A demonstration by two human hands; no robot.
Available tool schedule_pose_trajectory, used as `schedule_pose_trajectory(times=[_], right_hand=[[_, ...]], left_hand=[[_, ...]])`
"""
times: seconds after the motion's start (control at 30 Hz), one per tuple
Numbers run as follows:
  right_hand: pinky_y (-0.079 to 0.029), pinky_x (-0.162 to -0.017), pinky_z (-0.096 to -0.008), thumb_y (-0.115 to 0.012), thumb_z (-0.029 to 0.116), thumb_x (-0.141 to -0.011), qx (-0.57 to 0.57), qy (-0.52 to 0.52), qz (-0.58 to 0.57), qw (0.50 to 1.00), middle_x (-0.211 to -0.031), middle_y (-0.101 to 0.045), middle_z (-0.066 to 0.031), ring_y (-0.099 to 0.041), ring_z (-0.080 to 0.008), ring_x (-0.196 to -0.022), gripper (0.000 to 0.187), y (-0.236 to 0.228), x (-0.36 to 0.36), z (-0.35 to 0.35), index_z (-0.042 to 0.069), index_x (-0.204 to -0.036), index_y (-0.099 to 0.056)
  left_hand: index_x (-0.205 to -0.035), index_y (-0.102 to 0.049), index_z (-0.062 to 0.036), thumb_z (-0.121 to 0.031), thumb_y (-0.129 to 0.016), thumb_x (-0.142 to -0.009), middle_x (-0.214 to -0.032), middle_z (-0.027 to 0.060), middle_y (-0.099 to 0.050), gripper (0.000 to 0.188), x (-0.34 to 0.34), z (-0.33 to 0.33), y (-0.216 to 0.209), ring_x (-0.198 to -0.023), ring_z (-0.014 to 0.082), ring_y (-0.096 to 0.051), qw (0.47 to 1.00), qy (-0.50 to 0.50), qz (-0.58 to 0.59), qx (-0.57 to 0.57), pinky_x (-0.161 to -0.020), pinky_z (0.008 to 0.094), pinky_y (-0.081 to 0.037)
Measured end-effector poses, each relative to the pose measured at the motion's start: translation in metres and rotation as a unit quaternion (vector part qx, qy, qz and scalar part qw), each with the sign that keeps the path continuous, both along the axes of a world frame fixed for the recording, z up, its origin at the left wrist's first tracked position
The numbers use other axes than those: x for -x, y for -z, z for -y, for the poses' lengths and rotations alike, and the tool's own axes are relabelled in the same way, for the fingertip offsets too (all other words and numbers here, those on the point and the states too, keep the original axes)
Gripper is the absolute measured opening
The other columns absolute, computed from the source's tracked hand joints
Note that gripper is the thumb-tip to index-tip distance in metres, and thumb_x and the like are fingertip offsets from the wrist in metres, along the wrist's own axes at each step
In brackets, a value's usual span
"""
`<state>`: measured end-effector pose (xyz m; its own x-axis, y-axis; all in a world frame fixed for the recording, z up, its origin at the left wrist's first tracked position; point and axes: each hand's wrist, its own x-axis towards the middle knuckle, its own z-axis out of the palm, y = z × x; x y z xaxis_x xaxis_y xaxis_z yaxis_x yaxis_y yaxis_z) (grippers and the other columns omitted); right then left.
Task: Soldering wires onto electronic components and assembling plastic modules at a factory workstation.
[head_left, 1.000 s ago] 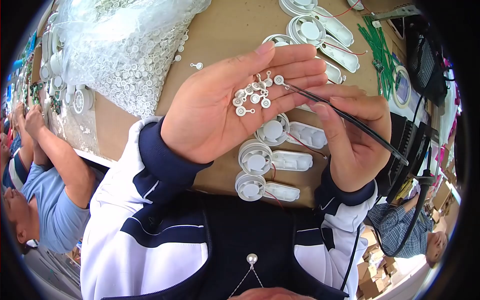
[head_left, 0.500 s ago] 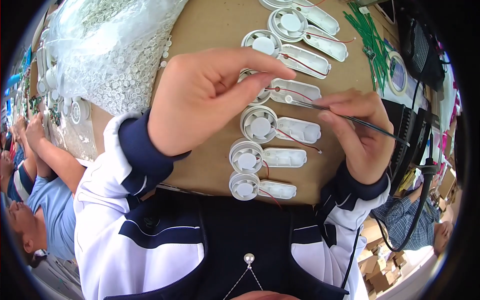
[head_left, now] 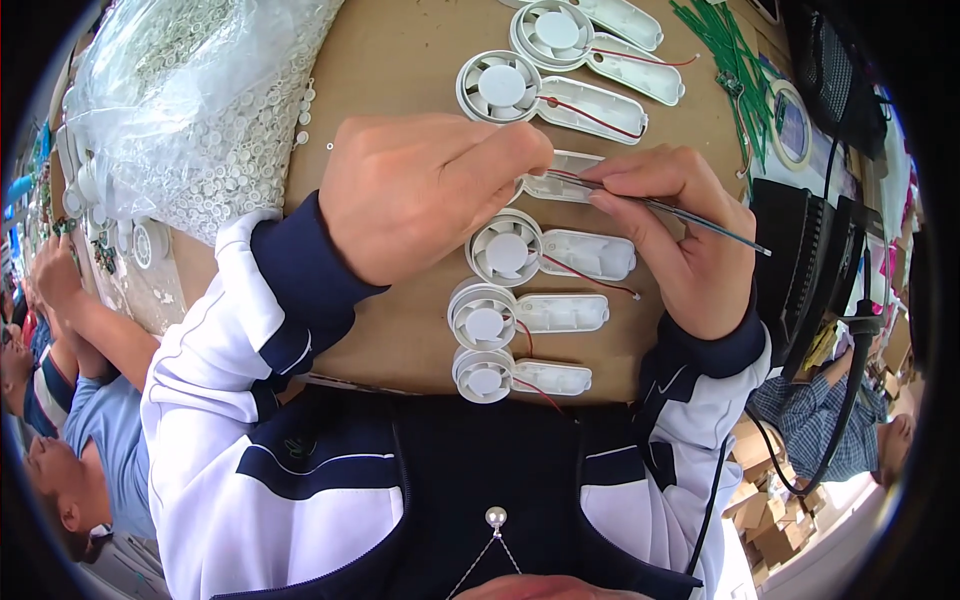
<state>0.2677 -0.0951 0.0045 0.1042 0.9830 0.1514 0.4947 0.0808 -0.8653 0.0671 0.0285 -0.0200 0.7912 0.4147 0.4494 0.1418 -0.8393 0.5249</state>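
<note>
With 12 o'clock straight away from me, the bench is busy all round my hands. At 10 o'clock slumps a clear plastic bag crammed with small white round parts, a few loose ones lying along its edge. Open white fan casings make a column: some at 12 o'clock, three toward 6 o'clock, the closest of those just below my fingers, its red wire trailing over its tray. Green strips and a roll of tape sit at 1 o'clock. Black equipment crowds my right side at 3 o'clock, near the rear end of my tweezers.

My right grip, its forearm entering from 5 o'clock, pinches those tweezers between thumb and fingers, tips angled toward 10 o'clock over the middle casing, which lies between my hands. My left grip comes from 8 o'clock, back of the hand up, fingers bent toward 2 o'clock and meeting the tweezer tips in view.

That left hand covers most of the middle casing's round end and its own thumb, so I cannot tell whether it is pressed together or holding anything. What the tweezer tips carry is hidden too. The farthest casing is cut off at the upper edge.
</note>
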Motion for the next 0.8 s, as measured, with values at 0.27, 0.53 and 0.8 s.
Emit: schedule_pose_trajectory(times=[0.27,0.53,0.8], right_hand=[[-0.047,-0.065,-0.0239,-0.073,-0.007,-0.080,0.001,0.012,-0.002,1.000,-0.087,-0.069,-0.0044,-0.059,-0.0160,-0.070,0.012,-0.003,0.002,0.000,0.000,-0.090,-0.068],[-0.048,-0.066,-0.0239,-0.072,-0.007,-0.081,-0.002,0.010,0.014,1.000,-0.087,-0.069,-0.0043,-0.059,-0.0159,-0.070,0.012,-0.004,0.003,0.001,-0.001,-0.091,-0.067],[-0.052,-0.075,-0.0263,-0.070,-0.010,-0.083,0.029,-0.008,0.017,0.999,-0.098,-0.070,-0.0129,-0.065,-0.0208,-0.084,0.015,-0.007,-0.002,0.004,-0.002,-0.094,-0.064]], left_hand=[[-0.101,-0.074,-0.0104,-0.002,-0.071,-0.076,-0.072,-0.0008,-0.053,0.027,0.007,-0.006,0.003,-0.055,0.0154,-0.048,0.995,0.062,-0.021,-0.071,-0.049,0.0285,-0.038],[-0.107,-0.074,-0.0098,-0.005,-0.067,-0.078,-0.076,-0.0010,-0.052,0.030,0.010,-0.003,-0.005,-0.058,0.0161,-0.048,0.989,0.067,-0.082,-0.099,-0.050,0.0278,-0.038],[-0.107,-0.074,-0.0097,-0.006,-0.066,-0.079,-0.079,-0.0008,-0.053,0.029,0.012,-0.003,-0.002,-0.060,0.0160,-0.049,0.986,0.065,-0.102,-0.114,-0.051,0.0285,-0.039]])
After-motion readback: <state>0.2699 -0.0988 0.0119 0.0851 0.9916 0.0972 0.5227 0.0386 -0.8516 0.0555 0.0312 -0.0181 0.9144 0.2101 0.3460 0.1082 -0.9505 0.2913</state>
